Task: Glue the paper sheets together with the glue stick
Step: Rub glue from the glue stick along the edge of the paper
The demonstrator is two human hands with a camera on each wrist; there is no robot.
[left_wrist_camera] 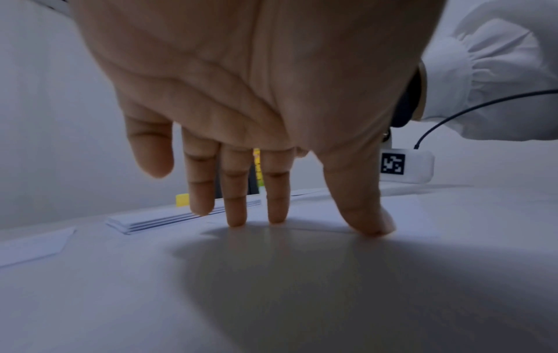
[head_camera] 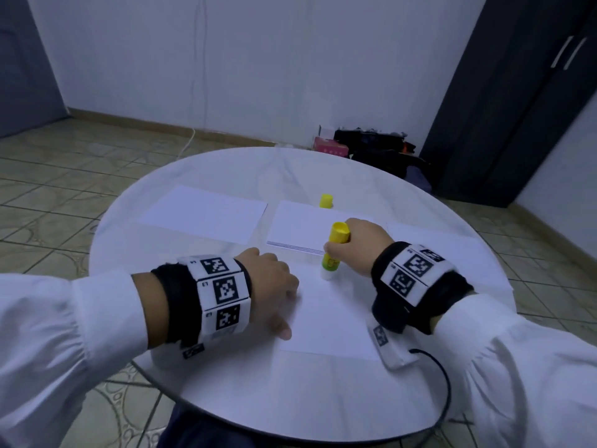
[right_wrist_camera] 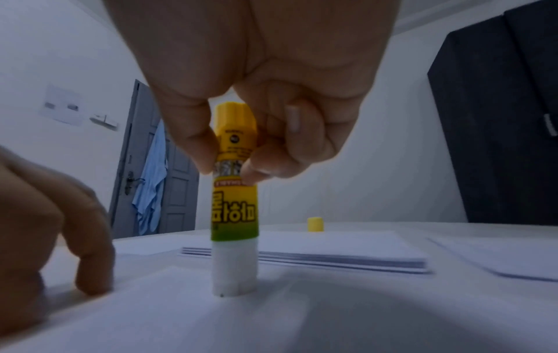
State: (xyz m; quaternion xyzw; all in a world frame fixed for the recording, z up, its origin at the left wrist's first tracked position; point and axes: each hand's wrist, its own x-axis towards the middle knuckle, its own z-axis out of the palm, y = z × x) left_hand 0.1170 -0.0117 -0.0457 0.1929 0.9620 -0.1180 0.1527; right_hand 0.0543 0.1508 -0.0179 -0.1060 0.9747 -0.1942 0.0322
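Observation:
A yellow and green glue stick (head_camera: pixel 332 253) (right_wrist_camera: pixel 234 210) stands upside down, its white tip pressed on the near paper sheet (head_camera: pixel 326 315) (right_wrist_camera: pixel 271 317). My right hand (head_camera: pixel 358 244) (right_wrist_camera: pixel 229 167) pinches the stick's upper part between thumb and fingers. My left hand (head_camera: pixel 274 286) (left_wrist_camera: pixel 286 219) lies with straight fingers (left_wrist_camera: pixel 235 210) and thumb pressing down on the sheet's left edge. The stick's yellow cap (head_camera: pixel 326 200) (right_wrist_camera: pixel 315 224) (left_wrist_camera: pixel 182 199) stands alone behind a stack of paper sheets (head_camera: pixel 310 227) (right_wrist_camera: pixel 317 253) (left_wrist_camera: pixel 181 216).
One more sheet (head_camera: pixel 203 213) lies at the left of the round white table (head_camera: pixel 226 383), another sheet (head_camera: pixel 452 250) at the right. A black cable (head_camera: pixel 445 392) loops off the right wrist. Boxes and bags (head_camera: pixel 365 147) sit on the floor behind; a dark cabinet (head_camera: pixel 517 108) stands at right.

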